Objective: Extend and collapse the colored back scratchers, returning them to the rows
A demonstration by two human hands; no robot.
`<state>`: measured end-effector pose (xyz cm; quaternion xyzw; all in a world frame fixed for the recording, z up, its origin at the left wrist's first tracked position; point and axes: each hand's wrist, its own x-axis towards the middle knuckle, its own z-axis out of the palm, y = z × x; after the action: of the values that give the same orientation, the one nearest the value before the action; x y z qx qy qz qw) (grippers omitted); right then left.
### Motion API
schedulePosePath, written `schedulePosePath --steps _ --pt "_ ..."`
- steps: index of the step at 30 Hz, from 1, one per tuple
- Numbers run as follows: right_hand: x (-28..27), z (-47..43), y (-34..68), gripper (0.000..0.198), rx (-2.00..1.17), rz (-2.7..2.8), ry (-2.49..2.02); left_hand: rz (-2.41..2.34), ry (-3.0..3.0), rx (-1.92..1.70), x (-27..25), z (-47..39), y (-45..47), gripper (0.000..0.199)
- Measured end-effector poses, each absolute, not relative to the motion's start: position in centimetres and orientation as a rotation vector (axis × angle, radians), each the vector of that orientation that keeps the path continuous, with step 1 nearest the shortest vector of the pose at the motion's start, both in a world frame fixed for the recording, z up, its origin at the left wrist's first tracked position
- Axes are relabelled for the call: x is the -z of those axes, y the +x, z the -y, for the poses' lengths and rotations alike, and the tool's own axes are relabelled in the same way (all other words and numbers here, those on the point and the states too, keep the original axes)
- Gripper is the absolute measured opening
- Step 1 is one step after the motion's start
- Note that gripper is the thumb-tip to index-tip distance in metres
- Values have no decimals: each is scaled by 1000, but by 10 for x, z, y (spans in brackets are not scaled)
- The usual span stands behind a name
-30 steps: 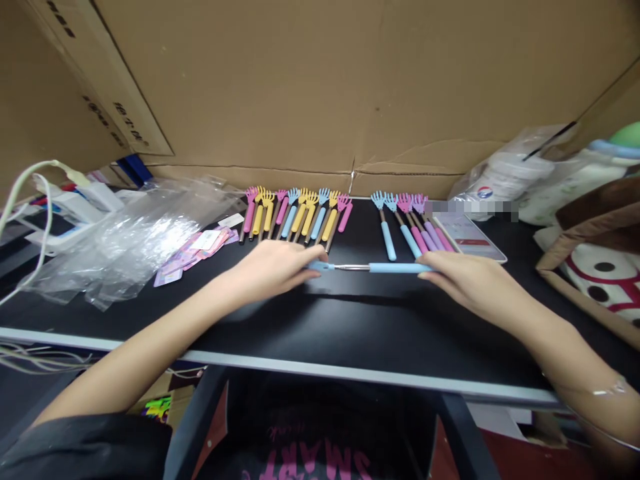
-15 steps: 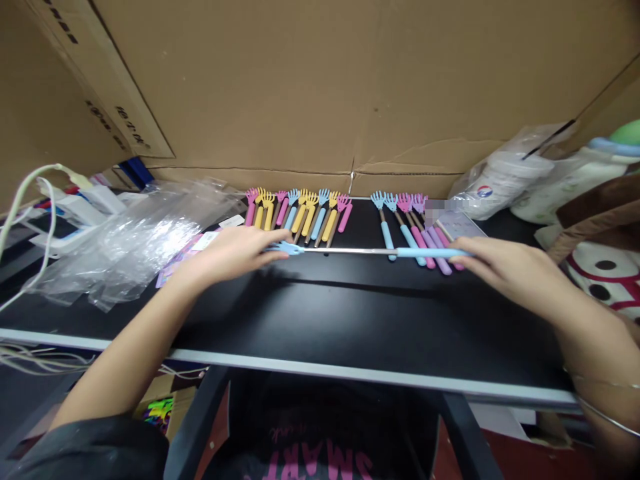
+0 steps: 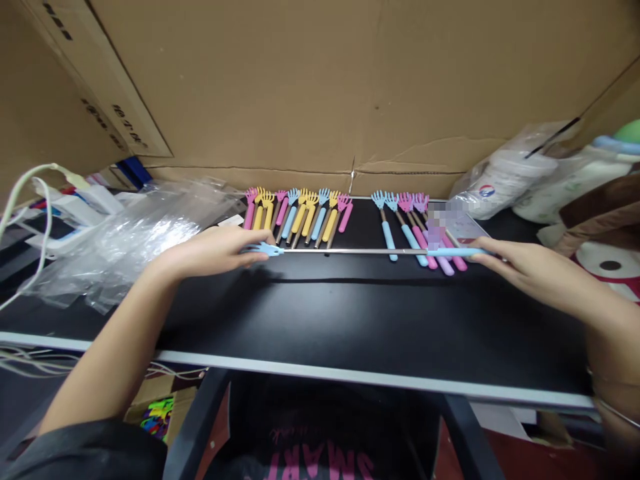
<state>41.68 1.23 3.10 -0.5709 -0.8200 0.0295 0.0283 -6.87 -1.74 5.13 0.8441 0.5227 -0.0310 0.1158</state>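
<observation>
Pinched at both ends, the light-blue telescopic back scratcher with the thin metal rod point(image 3: 360, 251) spans the space between my hands, lying level just above the black tabletop point(image 3: 350, 320). My left hand point(image 3: 210, 250) closes thumb and fingers on the small blue claw-shaped head; my right hand point(image 3: 525, 270) clasps the blue foam handle at the other end. Rod is drawn out long. Holding each end lets me pull along the rod's own line, so the sections slide without bending.

Position: the scratcher runs left to right across the middle of the table, crossing in front of the lower handle ends of two rows laid out behind it.

- Left row of collapsed scratchers in pink, yellow and blue point(image 3: 297, 215): laid side by side, claws toward the cardboard wall point(image 3: 350, 93), handles toward me. Probably sorted this way so each is easy to pick off by its handle.
- Right, smaller row of blue, pink and purple scratchers point(image 3: 410, 227): same direction, kept apart from the first by a gap.
- Heap of clear plastic bags point(image 3: 125, 240): just beyond my left wrist, within reach.
- White bagged bundle point(image 3: 505, 177): at the right rear against the cardboard.
- White cable point(image 3: 30, 193): loops at far left.

Neither hand touches the rows.
</observation>
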Motion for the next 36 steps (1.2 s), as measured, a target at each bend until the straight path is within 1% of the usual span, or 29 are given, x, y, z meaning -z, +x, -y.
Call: schedulePosePath --steps 3,6,11,15,18,24,29,32,36 --pt "-32 -13 419 38 -91 2479 -1745 -1561 2529 16 -49 17 -65 31" --pt "-34 -12 418 43 -114 2427 -1735 -1637 2550 -79 -48 16 -66 36" --pt "-34 -6 402 51 -134 2365 -1662 -1555 2511 -116 -47 18 -52 39" --pt "-27 3 373 46 -158 2488 -1501 -1494 2515 -121 -34 28 -18 31" --pt "-21 8 356 44 -192 2587 -1413 -1391 2547 -34 -22 36 6 26" --pt "-16 9 355 40 -229 2600 -1298 -1401 2521 -250 -13 39 13 26" --pt "-14 9 356 40 -227 2663 -1277 -1388 2550 -318 -13 35 9 24" --pt "-18 10 356 45 -265 2703 -1288 -1407 2559 -260 -18 35 9 25" --pt "-23 9 360 52 -263 2768 -1297 -1401 2536 -74 -29 35 5 28"
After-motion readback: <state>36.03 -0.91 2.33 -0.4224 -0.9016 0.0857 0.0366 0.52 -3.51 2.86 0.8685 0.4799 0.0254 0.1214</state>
